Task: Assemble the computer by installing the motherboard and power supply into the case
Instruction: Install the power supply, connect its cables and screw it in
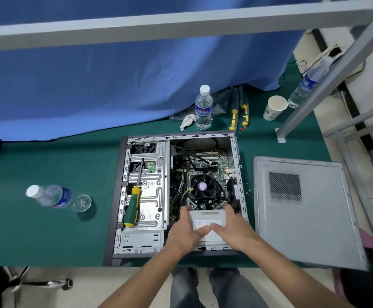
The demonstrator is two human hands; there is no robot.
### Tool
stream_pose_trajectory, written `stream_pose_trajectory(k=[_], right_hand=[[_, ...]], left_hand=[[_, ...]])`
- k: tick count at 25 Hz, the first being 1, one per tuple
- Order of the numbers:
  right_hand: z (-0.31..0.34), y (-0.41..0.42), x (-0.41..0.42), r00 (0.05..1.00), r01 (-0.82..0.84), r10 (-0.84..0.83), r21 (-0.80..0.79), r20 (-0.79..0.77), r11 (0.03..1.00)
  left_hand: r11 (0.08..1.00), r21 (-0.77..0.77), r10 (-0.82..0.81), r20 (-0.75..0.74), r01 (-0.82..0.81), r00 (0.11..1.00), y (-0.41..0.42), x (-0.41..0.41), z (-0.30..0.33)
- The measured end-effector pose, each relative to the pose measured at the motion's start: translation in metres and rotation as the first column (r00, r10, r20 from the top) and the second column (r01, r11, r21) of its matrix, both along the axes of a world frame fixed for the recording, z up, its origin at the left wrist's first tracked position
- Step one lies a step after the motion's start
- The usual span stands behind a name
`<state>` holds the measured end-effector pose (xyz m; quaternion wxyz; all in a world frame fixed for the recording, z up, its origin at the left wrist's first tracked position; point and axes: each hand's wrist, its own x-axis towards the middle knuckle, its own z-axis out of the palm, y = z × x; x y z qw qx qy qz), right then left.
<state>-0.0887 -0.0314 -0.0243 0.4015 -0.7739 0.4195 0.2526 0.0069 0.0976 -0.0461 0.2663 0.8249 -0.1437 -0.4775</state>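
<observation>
Grey sheet metal fills both grips: the left hand (184, 230) and right hand (231, 227) curl their fingers round the power supply (207, 218), thumbs meeting on its labelled top. It sits in the case (238, 156) at the corner nearest the person, near the table's front edge. Loose cables (181, 196) lie just beside it; lowering further would likely pinch them, or knock the cooler fan (203, 186) on the motherboard (216, 163). The supply is a plain box, pale sticker uppermost. A screwdriver (133, 203) rests on the drive cage.
</observation>
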Motion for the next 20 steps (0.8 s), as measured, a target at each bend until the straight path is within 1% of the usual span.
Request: stream_pose_trajectory(k=[3, 7, 9, 12, 20], right_hand=[[-0.002, 0.005, -0.001, 0.999, 0.046, -0.045, -0.033, 0.015, 0.998], [-0.002, 0.008, 0.000, 0.996, 0.076, -0.072, -0.088, 0.049, 0.993], [-0.002, 0.010, 0.001, 0.995, 0.074, -0.068, -0.093, 0.069, 0.993], [0.000, 0.011, 0.004, 0.995, 0.054, -0.046, -0.097, 0.085, 0.994], [-0.003, 0.013, 0.000, 0.997, 0.049, -0.044, -0.084, 0.068, 0.995]], left_hand=[[0.999, 0.031, -0.010, 0.021, 0.009, 1.000, -0.003, 0.002, 0.004], [0.998, 0.058, -0.031, 0.086, 0.026, 0.996, -0.003, 0.008, 0.009], [0.997, 0.067, -0.041, 0.109, 0.034, 0.993, -0.001, 0.011, 0.012], [0.996, 0.081, -0.037, 0.105, 0.028, 0.994, 0.001, 0.013, 0.013], [0.994, 0.095, -0.066, 0.132, 0.054, 0.989, 0.004, 0.011, 0.008]])
